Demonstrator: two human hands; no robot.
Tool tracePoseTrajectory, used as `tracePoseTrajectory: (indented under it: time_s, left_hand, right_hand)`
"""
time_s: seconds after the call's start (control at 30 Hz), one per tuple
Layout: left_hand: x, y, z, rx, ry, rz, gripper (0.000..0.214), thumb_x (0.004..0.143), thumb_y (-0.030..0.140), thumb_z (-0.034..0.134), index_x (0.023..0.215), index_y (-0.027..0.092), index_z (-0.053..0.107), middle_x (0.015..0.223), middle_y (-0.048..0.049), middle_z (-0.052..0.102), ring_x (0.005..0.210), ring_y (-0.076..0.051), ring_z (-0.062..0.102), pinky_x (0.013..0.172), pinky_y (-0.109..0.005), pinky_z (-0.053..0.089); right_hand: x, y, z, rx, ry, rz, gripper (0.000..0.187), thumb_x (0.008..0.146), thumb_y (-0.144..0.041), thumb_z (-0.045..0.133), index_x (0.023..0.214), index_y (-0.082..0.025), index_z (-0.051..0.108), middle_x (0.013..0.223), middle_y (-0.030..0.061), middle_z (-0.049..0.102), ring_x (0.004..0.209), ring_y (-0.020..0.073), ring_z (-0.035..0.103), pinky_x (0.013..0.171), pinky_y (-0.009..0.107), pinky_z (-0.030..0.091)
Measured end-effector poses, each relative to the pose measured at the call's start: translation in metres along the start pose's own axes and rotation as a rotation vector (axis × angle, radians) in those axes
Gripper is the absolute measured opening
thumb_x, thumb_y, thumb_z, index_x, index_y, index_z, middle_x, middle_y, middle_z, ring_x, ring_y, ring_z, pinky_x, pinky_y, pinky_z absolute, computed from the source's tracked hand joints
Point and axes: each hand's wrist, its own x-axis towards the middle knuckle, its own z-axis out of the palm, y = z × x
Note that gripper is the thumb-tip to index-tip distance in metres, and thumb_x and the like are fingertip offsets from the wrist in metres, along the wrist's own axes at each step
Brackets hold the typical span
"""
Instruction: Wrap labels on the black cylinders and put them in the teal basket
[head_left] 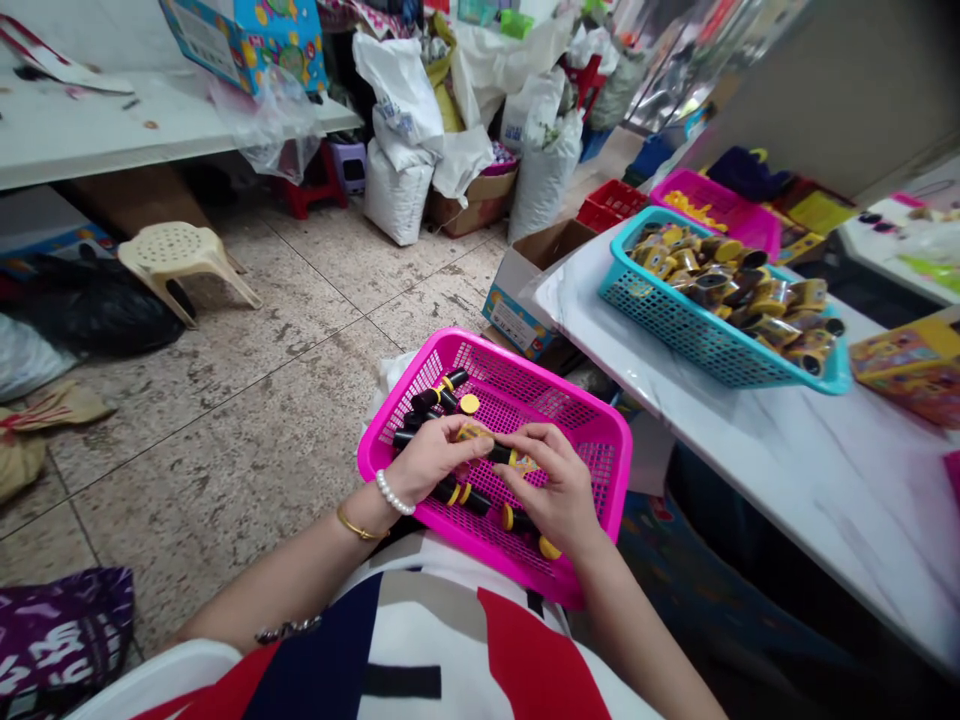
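Observation:
Over a pink mesh basket (619, 480) on my lap, my two hands meet around a small black tube with a yellow end (504, 454). My left hand (435, 455), with a pearl bracelet at the wrist, pinches a gold-yellow piece (472, 432) at the tube's left end. Whether that piece is part of the tube I cannot tell. The fingers of my right hand (555, 485) are bent around the tube's right side. Below, several more black and yellow tubes (474, 499) lie in the basket, along with a round yellow cap (469, 403).
On the marble-look table (757, 450) at right stands a turquoise basket (675, 335) heaped with gold-and-black pieces. Behind it is a pink tray (765, 230) with yellow parts. An open carton (517, 310) sits beside the table; a cream stool (180, 250) and white sacks (401, 180) stand on the floor.

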Motion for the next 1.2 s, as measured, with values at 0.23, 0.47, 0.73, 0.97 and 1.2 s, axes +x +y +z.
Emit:
tracePoseTrajectory:
  time_s: [0.23,0.47,0.73,0.97,1.2]
  left_hand:
    - [-0.003,-0.003,0.01,-0.057,-0.022,-0.032,0.036,0.063,0.028,0.082,0.089,0.011,0.066,0.075,-0.0011,0.063,0.065,-0.008,0.056,0.063,-0.021,0.044]
    - [-0.002,-0.002,0.007,-0.095,-0.03,-0.127,0.038,0.072,0.043,0.073,0.095,0.014,0.064,0.066,0.001,0.058,0.05,-0.008,0.052,0.046,-0.02,0.038]
    - [0.0,-0.007,0.01,0.054,0.014,0.055,0.033,0.069,0.033,0.077,0.094,0.013,0.069,0.088,-0.0056,0.067,0.078,-0.013,0.061,0.073,-0.025,0.048]
    - [-0.002,-0.006,0.008,0.137,-0.017,0.152,0.031,0.073,0.033,0.074,0.097,0.015,0.069,0.091,-0.0065,0.068,0.084,-0.016,0.061,0.079,-0.027,0.047]
    - [-0.002,0.002,0.002,0.234,-0.002,0.05,0.032,0.08,0.043,0.063,0.095,0.014,0.063,0.066,0.0006,0.057,0.053,-0.009,0.049,0.05,-0.021,0.039]
  right_hand:
    - [-0.003,0.003,0.004,-0.015,0.024,-0.037,0.024,0.081,-0.023,0.067,0.104,-0.027,0.065,0.099,0.0056,0.065,0.094,0.0222,0.061,0.082,0.037,0.053]
    - [-0.007,0.007,0.008,0.002,0.024,-0.002,0.026,0.081,-0.023,0.067,0.107,-0.027,0.065,0.107,0.0079,0.062,0.093,0.0213,0.062,0.074,0.034,0.055]
    - [-0.004,0.008,0.004,0.097,-0.038,0.025,0.017,0.082,-0.02,0.063,0.098,-0.025,0.064,0.102,0.0067,0.065,0.083,0.0192,0.064,0.071,0.033,0.056]
    - [-0.007,0.015,0.015,0.351,-0.018,0.194,0.018,0.08,-0.027,0.069,0.097,-0.023,0.063,0.089,0.0049,0.067,0.079,0.0193,0.067,0.074,0.034,0.058]
    - [-0.008,0.014,0.017,0.226,0.05,0.148,0.019,0.078,-0.026,0.07,0.097,-0.024,0.067,0.095,0.0067,0.069,0.084,0.0206,0.066,0.08,0.038,0.056]
